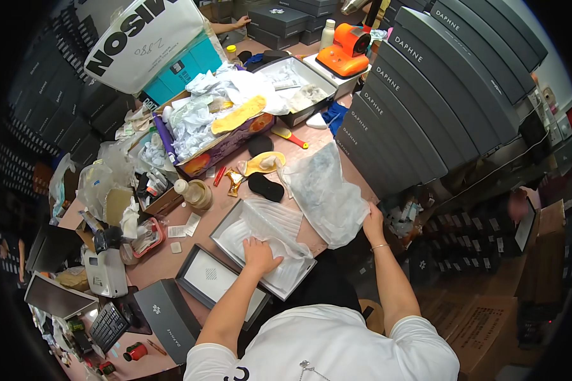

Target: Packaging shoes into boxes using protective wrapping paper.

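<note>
White shirt (343, 346) nearest, work looks partway: left hand (260, 256) spread on paper (273, 223) in a still-open box (301, 279), right hand (374, 225) pinching a bag (327, 197) outside it.

- Flat pink tabletop (149, 263): bright, fairly even light, apparently from overhead; shadows soft.
- White short-sleeved shirt (324, 343): very bright, fold detail faint.
- Translucent white plastic bag (327, 197): pale sheen on creases.
- Dark grey cardboard boxes at far left (44, 95): dim, detail soft.
- Tall dark grey box stack at right (419, 95): edges bowed by fisheye distortion.
- Corners: black, rounded vignette.
- Focus: clearest near centre.
</note>
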The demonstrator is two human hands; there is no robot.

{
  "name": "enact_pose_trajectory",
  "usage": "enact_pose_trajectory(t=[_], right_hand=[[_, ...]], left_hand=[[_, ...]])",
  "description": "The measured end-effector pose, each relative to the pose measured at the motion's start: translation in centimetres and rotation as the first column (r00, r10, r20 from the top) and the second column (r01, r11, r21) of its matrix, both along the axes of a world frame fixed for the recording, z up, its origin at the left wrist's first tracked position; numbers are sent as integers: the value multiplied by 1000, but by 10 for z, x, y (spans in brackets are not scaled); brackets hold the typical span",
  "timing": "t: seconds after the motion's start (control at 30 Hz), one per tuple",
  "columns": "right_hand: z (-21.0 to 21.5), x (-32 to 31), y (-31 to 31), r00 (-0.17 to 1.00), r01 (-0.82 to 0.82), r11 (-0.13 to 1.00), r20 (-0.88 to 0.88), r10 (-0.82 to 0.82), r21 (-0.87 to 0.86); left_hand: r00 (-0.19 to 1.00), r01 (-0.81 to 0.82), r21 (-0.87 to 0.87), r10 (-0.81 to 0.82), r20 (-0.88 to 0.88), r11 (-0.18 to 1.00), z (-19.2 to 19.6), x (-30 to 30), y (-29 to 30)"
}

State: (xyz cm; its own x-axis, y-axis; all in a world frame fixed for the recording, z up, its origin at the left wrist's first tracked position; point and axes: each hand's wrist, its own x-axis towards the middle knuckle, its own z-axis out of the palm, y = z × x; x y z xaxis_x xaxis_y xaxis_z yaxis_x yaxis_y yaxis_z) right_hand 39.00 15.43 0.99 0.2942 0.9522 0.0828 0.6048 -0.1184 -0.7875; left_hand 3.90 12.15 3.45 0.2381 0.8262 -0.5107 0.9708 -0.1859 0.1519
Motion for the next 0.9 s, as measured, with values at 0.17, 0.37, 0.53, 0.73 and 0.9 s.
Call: enact_pose_trajectory(t=[0.17, 0.37, 0.53, 0.73, 0.9], right_hand=[[145, -76, 73, 969, -230, 909, -1, 245, 348], [247, -202, -2, 552, -789, 497, 63, 831, 360], [171, -215, -108, -204, -978, -194, -554, 807, 79], [69, -131, -136, -75, -844, 515, -920, -384, -147], [104, -207, -89, 442, -803, 535, -865, 239, -262]], left_hand=[[333, -551, -97, 325, 885, 829, -18, -34, -14], [-577, 15, -922, 757, 308, 387, 51, -7, -18], [-614, -117, -809, 599, 515, 575, 26, -27, -73], [-491, -270, -773, 608, 624, 574, 21, -87, -89], [-564, -487, -697, 419, 711, 527, 26, -37, -62]])
